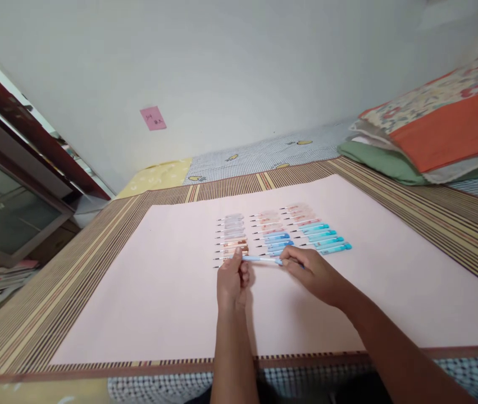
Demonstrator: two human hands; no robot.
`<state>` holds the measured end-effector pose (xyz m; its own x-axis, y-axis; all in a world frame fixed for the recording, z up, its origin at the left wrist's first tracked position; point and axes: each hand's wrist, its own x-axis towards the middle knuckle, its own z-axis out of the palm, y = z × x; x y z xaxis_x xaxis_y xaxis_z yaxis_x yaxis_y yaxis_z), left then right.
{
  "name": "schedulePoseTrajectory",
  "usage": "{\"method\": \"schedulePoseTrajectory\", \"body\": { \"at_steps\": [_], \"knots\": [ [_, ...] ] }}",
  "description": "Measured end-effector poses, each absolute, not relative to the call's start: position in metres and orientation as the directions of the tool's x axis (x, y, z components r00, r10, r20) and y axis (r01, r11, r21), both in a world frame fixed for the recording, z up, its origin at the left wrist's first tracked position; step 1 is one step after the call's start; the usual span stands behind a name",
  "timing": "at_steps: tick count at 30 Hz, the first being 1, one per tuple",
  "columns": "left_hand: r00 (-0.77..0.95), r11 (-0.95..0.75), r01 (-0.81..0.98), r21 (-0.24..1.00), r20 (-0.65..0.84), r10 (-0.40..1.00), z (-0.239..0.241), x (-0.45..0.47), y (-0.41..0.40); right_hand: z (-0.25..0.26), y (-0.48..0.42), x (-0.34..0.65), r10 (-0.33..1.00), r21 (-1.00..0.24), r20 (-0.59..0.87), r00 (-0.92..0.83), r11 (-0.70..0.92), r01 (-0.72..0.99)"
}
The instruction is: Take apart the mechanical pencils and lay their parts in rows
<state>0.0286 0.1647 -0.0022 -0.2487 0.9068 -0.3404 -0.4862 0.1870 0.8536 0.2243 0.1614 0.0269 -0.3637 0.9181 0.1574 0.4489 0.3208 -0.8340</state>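
A slim light blue pen [263, 259] is held level between my two hands, just above a pale pink sheet [171, 303]. My left hand [232, 279] grips its left end, thumb on top. At the other end, my right hand [308, 270] is closed with its fingers pinched on the pen. Behind the hands, several pens lie in three columns, dark tips to the left: clear-grey pens [232, 223] and brown ones [235, 245] at left, pinkish [269, 219] and blue ones [278, 240] in the middle, pinkish [301, 213] and turquoise ones [327, 237] at right. My hands partly cover the nearest pens.
The sheet rests on a striped mat [91, 269] over a bed with checked cloth [259, 163]. Folded bedding [445, 134] is piled at the back right. A pink note [153, 118] sticks to the wall [242, 73]. A glass-paned cabinet [7, 196] stands at left.
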Motion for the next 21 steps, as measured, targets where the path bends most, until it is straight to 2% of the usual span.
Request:
{"method": "schedulePoseTrajectory", "body": {
  "at_steps": [5,11,16,19,21],
  "knots": [
    [-0.181,0.202,-0.637,0.744,-0.399,0.899,0.004,0.029,0.165,0.022,0.168,0.233,0.943,-0.908,0.149,-0.297,0.25,0.336],
    [-0.011,0.235,-0.852,0.468,-0.464,0.886,0.008,0.032,0.166,0.005,0.174,0.218,0.973,-0.994,0.094,-0.211,0.103,0.034],
    [-0.115,0.107,-0.883,0.457,-0.433,0.894,0.004,0.04,0.168,-0.013,0.162,0.174,0.947,-0.989,0.151,-0.284,0.143,-0.049],
    [-0.101,0.099,-0.893,0.438,-0.41,0.907,0.001,0.042,0.169,-0.022,0.154,0.152,0.967,-0.986,0.13,-0.221,0.102,-0.131],
    [-0.088,0.099,-0.905,0.414,-0.41,0.908,-0.002,0.041,0.17,-0.025,0.151,0.143,0.979,-0.989,0.116,-0.17,0.097,-0.115]
  ]
}}
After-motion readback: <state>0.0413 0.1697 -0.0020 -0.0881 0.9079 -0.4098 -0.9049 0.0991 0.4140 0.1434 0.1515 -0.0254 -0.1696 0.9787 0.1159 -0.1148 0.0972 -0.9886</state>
